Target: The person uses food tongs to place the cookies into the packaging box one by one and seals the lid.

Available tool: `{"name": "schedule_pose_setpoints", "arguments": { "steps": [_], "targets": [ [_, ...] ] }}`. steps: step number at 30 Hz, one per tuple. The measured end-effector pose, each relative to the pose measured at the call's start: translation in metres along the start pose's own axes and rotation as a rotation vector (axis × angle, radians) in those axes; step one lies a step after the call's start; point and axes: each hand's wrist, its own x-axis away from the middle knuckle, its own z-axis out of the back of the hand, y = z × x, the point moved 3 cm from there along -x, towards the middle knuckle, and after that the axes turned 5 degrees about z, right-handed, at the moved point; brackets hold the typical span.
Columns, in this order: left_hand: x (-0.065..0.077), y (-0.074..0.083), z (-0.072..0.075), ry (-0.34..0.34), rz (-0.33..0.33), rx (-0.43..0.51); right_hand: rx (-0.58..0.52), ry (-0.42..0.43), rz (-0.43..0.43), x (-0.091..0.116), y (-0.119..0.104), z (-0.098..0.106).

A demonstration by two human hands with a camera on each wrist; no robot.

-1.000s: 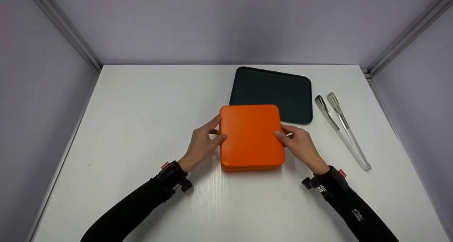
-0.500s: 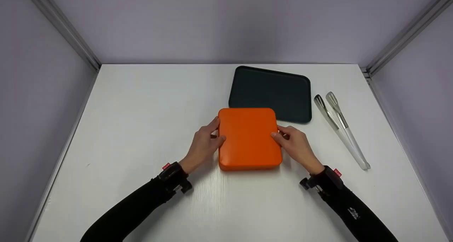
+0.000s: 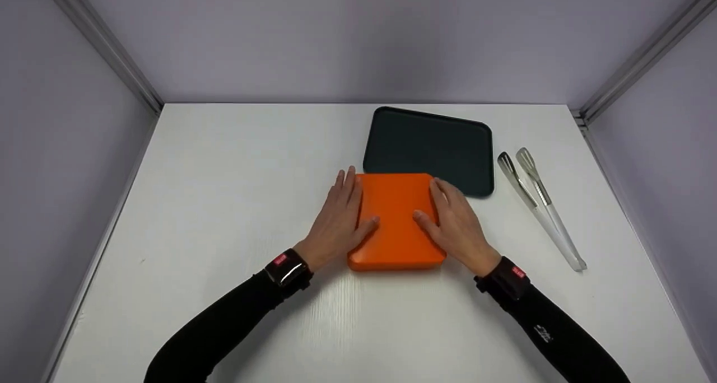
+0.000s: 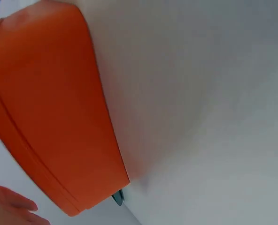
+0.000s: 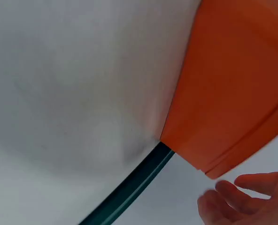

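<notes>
An orange lidded box [image 3: 396, 220] sits on the white table, its lid seated along a seam that shows in the left wrist view. My left hand [image 3: 336, 220] lies along the lid's left edge with straight fingers, its thumb resting on top. At the lid's right edge rests my right hand [image 3: 459, 226], fingers extended and thumb on the lid. In the right wrist view, the fingertips [image 5: 242, 197] hang beyond the box's far corner. What the box contains is hidden.
A dark green tray [image 3: 431, 142] lies right behind the box, against or close to its back edge. To the right are metal tongs [image 3: 542, 209] with white handles, spread apart. Grey panels [image 3: 358, 41] enclose the table at the back and sides.
Both hands have gone from pinching the lid's sides to lying over its edges with straighter fingers. The lid has shifted slightly and now lies flush over the box. Tray and tongs have not moved.
</notes>
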Motion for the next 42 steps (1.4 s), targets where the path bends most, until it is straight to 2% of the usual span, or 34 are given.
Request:
{"name": "schedule_pose_setpoints", "arguments": {
  "steps": [2, 4, 6, 9, 16, 20, 25, 35, 42],
  "targets": [
    [-0.005, -0.001, -0.006, -0.029, -0.005, -0.072, 0.032, -0.054, 0.034, -0.004, -0.002, -0.007],
    [-0.008, -0.003, -0.010, -0.063, 0.019, -0.090, 0.032, -0.127, 0.028, -0.008, -0.002, -0.013],
    [-0.009, -0.004, -0.013, -0.079, 0.040, -0.072, 0.015, -0.193, -0.003, -0.010, -0.001, -0.017],
    [-0.009, -0.005, -0.016, -0.087, 0.038, -0.036, 0.004, -0.258, -0.034, -0.011, -0.001, -0.018],
    [-0.009, -0.005, -0.021, -0.105, 0.045, 0.024, 0.027, -0.314, -0.063, -0.010, -0.003, -0.021],
    [-0.006, -0.004, -0.022, -0.123, 0.056, 0.024, 0.023, -0.330, -0.073, -0.008, -0.003, -0.023],
    [-0.005, -0.003, -0.022, -0.123, 0.049, 0.050, 0.002, -0.311, -0.071, -0.005, -0.001, -0.024],
    [-0.011, -0.006, -0.026, -0.128, 0.039, 0.089, -0.111, -0.293, -0.082, -0.004, 0.006, -0.024],
    [-0.016, -0.011, -0.018, -0.137, 0.073, 0.035, -0.095, -0.280, -0.083, -0.013, 0.006, -0.022]
  ]
}}
